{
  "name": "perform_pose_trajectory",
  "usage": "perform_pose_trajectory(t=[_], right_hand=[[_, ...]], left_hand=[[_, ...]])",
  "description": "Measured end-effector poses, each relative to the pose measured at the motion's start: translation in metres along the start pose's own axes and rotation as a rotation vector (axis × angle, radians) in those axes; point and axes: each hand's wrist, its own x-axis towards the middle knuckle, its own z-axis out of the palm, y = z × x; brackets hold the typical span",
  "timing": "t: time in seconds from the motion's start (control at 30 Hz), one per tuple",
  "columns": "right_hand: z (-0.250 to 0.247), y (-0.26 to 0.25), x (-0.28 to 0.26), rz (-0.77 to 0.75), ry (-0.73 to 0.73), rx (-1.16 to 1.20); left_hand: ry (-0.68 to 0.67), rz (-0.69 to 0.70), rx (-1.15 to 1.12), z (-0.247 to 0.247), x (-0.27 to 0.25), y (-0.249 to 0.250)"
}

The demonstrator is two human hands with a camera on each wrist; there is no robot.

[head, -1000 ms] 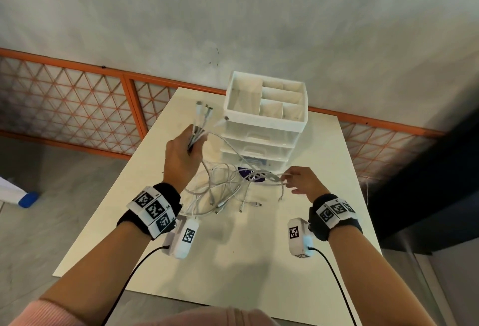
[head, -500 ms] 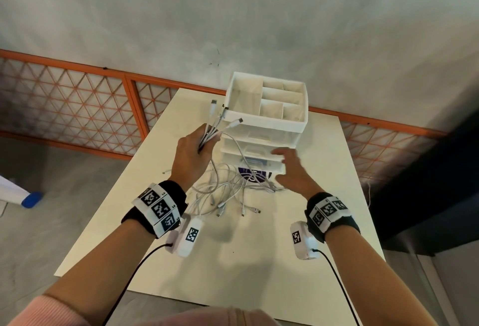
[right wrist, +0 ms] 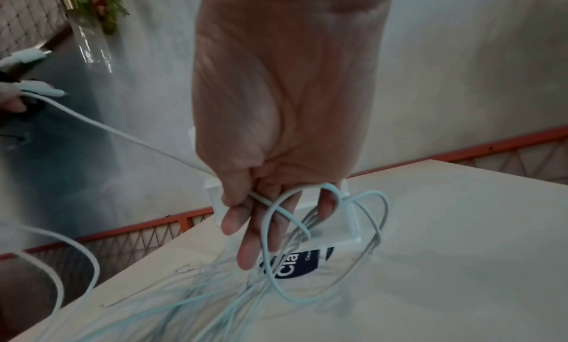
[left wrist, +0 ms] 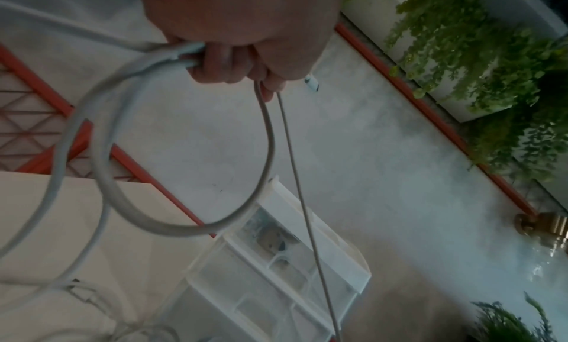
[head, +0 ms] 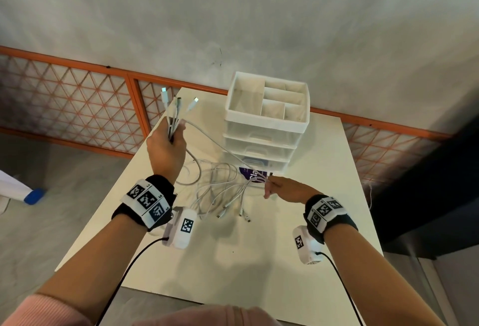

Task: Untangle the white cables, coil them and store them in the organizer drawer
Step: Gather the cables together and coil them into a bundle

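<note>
Clenched around a bunch of plug ends, the left hand (head: 166,148) lifts thin white cables (head: 220,185) up-left, while the right hand (head: 286,189) pinches strands low beside the white plastic drawer organizer (head: 267,128), one cable stretched diagonally between them over the table-top tangle.

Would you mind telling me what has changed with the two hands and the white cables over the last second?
The right hand, open by the white plastic drawer organizer half a second ago, has dropped back to the tangled white cables and now hooks strands with curled fingers. The left hand has lifted its bundle of plug ends slightly higher, pulling one strand taut between the hands. The organizer and the white table stayed put.
</note>
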Motion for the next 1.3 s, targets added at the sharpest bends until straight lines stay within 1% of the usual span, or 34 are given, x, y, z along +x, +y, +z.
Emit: perform_pose_trajectory(t=[0.17, 0.3, 0.33, 0.4, 0.47, 0.5, 0.53, 0.6, 0.7, 0.77, 0.8, 0.83, 0.9, 1.0, 1.1, 1.17, 1.23, 1.3], right_hand=[[-0.008, 0.005, -0.005, -0.016, 0.104, -0.014], [-0.027, -0.001, -0.011, 0.010, 0.220, 0.188], [-0.034, -0.004, -0.014, 0.015, 0.249, 0.217], [-0.051, -0.012, -0.021, 0.002, 0.339, 0.200], [-0.066, -0.021, -0.027, -0.037, 0.454, 0.110], [-0.071, -0.027, -0.030, -0.058, 0.478, 0.065], [-0.074, -0.033, -0.031, -0.076, 0.461, 0.034], [-0.073, -0.047, -0.032, -0.124, 0.350, -0.025], [-0.065, -0.070, -0.033, -0.239, 0.193, -0.104], [-0.061, -0.082, -0.033, -0.310, 0.171, -0.059], [-0.061, -0.087, -0.033, -0.329, 0.190, -0.026], [-0.061, -0.091, -0.033, -0.342, 0.219, 0.002], [-0.064, -0.093, -0.033, -0.356, 0.267, 0.031], [-0.056, -0.081, -0.027, -0.318, 0.248, 0.001], [-0.035, -0.053, -0.012, -0.217, 0.179, -0.003], [-0.023, -0.031, -0.001, -0.141, 0.160, -0.020], [-0.015, -0.012, 0.004, -0.058, 0.110, -0.067], [-0.009, 0.004, 0.003, 0.000, 0.064, -0.040]], left_hand=[[0.038, -0.145, 0.093, -0.004, 0.002, -0.012], [-0.028, -0.292, 0.160, -0.009, 0.004, -0.018], [-0.035, -0.307, 0.159, -0.011, 0.004, -0.018], [-0.032, -0.275, 0.133, -0.011, 0.005, -0.015], [-0.039, -0.217, 0.078, -0.008, 0.006, -0.012], [-0.064, -0.185, 0.040, -0.006, 0.006, -0.011], [-0.106, -0.155, -0.003, -0.003, 0.004, -0.008], [-0.237, -0.100, -0.088, 0.004, -0.001, 0.004], [-0.528, -0.057, -0.178, 0.020, -0.016, 0.021], [-0.694, -0.098, -0.219, 0.029, -0.025, 0.023], [-0.737, -0.111, -0.227, 0.032, -0.028, 0.022], [-0.751, -0.110, -0.215, 0.035, -0.030, 0.019], [-0.726, -0.091, -0.176, 0.036, -0.031, 0.018], [-0.605, -0.045, -0.213, 0.030, -0.023, 0.024], [-0.493, 0.029, -0.272, 0.021, -0.011, 0.029], [-0.420, 0.036, -0.263, 0.014, -0.005, 0.030], [-0.305, 0.025, -0.289, 0.006, 0.002, 0.031], [-0.224, 0.004, -0.304, 0.000, 0.012, 0.027]])
